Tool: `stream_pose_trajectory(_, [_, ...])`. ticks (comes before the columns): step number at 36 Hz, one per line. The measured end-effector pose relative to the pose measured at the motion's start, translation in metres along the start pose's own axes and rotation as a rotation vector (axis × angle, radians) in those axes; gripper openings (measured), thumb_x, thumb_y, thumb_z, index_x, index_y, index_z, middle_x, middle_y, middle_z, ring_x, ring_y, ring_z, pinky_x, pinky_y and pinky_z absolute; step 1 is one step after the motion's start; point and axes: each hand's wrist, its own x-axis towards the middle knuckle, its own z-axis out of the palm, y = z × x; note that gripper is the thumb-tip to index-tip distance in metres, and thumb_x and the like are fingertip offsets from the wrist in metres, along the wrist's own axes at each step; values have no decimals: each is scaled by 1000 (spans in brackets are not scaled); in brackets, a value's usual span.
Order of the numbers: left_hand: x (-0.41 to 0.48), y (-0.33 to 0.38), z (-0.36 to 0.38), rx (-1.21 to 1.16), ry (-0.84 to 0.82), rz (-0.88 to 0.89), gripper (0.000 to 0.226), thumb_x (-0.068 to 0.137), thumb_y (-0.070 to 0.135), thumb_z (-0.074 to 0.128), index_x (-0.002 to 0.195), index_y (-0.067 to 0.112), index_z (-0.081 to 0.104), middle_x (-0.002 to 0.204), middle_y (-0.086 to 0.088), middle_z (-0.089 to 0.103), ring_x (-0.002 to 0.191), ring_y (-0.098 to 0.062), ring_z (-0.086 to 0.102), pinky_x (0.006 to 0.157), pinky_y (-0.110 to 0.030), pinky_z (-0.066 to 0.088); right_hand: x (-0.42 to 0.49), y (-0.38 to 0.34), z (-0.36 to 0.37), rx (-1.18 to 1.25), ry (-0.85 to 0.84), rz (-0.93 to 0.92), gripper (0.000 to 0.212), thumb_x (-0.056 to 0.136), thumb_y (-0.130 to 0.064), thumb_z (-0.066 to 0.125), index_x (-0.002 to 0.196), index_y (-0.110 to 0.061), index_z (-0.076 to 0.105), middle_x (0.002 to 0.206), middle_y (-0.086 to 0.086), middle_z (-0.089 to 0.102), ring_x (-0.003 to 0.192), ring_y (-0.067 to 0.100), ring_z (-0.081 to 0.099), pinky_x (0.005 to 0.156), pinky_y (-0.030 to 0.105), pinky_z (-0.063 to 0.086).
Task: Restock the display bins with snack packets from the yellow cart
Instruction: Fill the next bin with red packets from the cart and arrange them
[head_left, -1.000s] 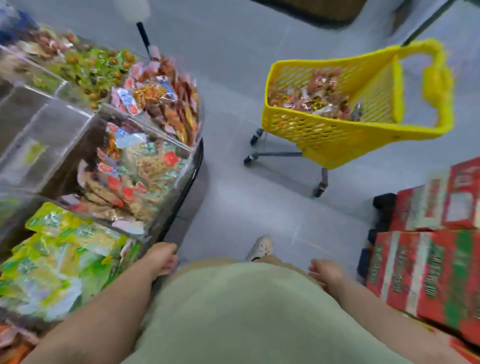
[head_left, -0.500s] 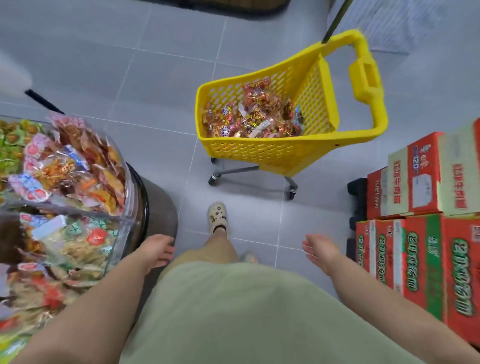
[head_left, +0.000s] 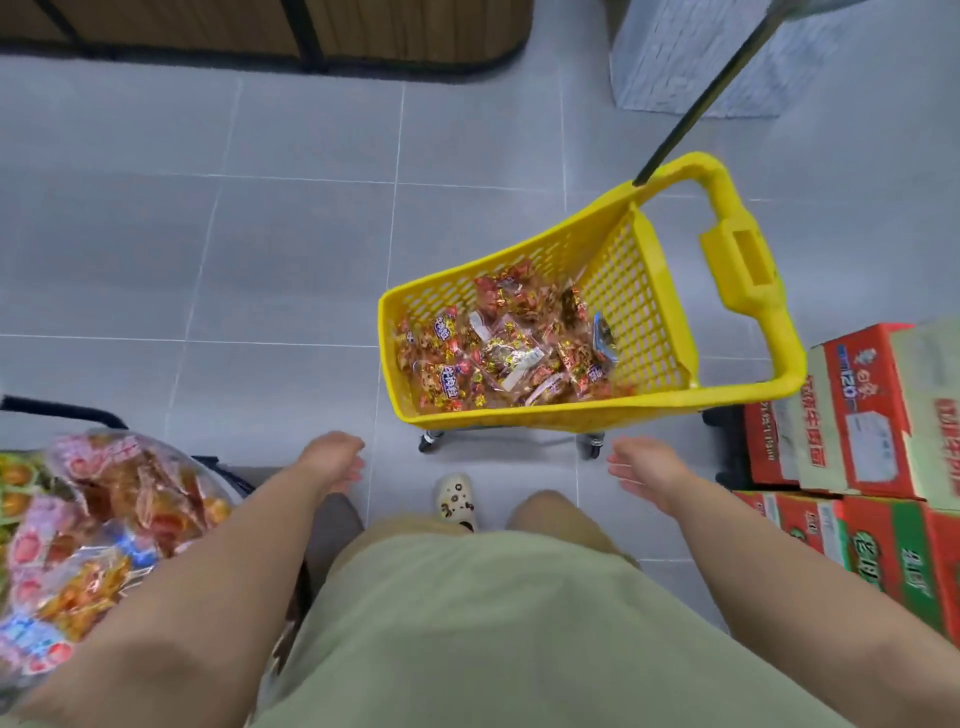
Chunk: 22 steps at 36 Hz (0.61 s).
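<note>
The grey floor (head_left: 249, 260) carries the yellow cart (head_left: 519, 418) ahead, with red boxes (head_left: 857, 415) stacked just beside its handle end. A full bin (head_left: 228, 493) sits at lower left. Snack packets (head_left: 498, 353) lie heaped in the cart. Near its front hang the left hand (head_left: 332, 460), fingers loosely curled and empty, and the right hand (head_left: 644, 467), fingers straight, slightly apart.

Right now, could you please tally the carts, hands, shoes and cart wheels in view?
yellow cart: 1
hands: 2, left hand and right hand
shoe: 1
cart wheels: 2
Total: 6
</note>
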Motion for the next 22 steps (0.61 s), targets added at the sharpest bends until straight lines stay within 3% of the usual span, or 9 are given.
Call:
stream_pose_trajectory(4, [15,33,0,-29,-50,16,15,96,22,49,104,10,52,85,-7,58,69,-19,55,63,-28,41,19,-55,-2,11,10,-40,32,95,-18,47,122,-2,53,96,4,57,109,29,59,90,35,45])
stream_pose_trajectory(6, [25,45,4,-44,-52,9,14,96,21,49,102,9,52,85,-8,58,69,-20,55,62,-28,41,34,-79,-2,4,37,-60,21,95,-21,49,113,-12,56,99,4,59,98,22,59,87,36,44])
stream_pose_trajectory(9, [42,60,13,-54,-14,-13,11,97,20,49,98,9,52,86,-10,57,69,-20,54,62,-28,40,59,-107,-3,-27,37,-85,8,93,-15,49,97,-15,55,87,5,58,75,17,55,91,46,47])
stream_pose_trajectory(11, [52,70,18,-73,21,-41,11,96,19,48,90,11,51,85,-10,57,67,-20,53,62,-27,39,74,-124,1,-128,54,-92,17,91,-10,47,77,-15,54,77,6,53,67,19,50,73,42,50])
stream_pose_trajectory(13, [63,80,23,-61,65,-59,16,95,16,47,80,13,51,83,-10,57,65,-19,53,61,-27,39,87,-137,6,-299,127,-104,28,91,-12,42,64,-17,47,62,5,45,56,18,40,52,30,33])
stream_pose_trajectory(15, [73,90,26,-24,130,-44,17,92,14,48,76,13,53,83,-12,59,71,-25,56,68,-31,46,100,-147,12,-453,161,-116,27,94,-16,40,68,-17,46,58,3,42,51,15,37,46,27,23])
stream_pose_trajectory(17, [87,99,28,52,194,-38,9,90,15,52,90,12,61,95,-17,62,92,-30,60,87,-38,47,115,-155,16,-533,147,-123,14,95,-15,43,88,-15,54,61,0,44,52,13,38,45,27,24])
stream_pose_trajectory(19, [102,105,30,84,226,-76,33,90,17,57,121,6,57,115,-18,62,114,-33,56,97,-36,40,131,-160,20,-600,154,-148,20,93,-13,45,109,-9,55,70,6,53,58,19,46,49,27,29])
stream_pose_trajectory(22, [123,111,35,52,220,-128,54,90,22,60,138,3,42,128,-20,58,123,-34,50,100,-35,36,150,-165,23,-670,218,-170,31,88,-13,52,117,-3,56,92,19,65,72,28,58,56,32,42])
